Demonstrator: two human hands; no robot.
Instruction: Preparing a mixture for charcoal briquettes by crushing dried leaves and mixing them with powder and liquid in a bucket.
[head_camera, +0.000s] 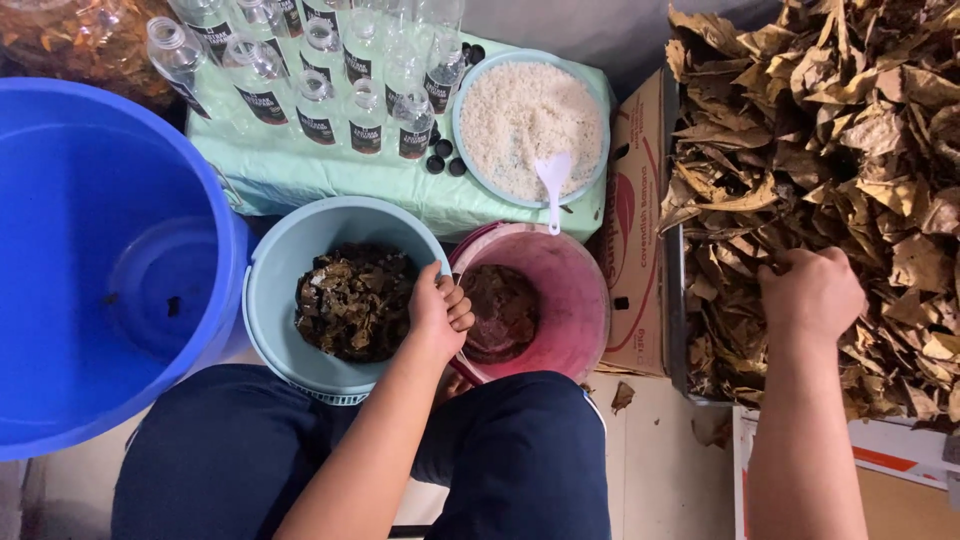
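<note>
Our right hand (808, 292) is buried fist-closed in the heap of dry brown leaves (830, 150) filling the cardboard box (640, 230) at our right, while our left hand (438, 312) curls over the pale blue bucket (280, 290) rim, leftward across the pink bucket (570, 300).

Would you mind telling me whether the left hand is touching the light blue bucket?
Touching. The head view shows the left hand resting on the rim of the light blue bucket, fingers curled over its edge.
</note>
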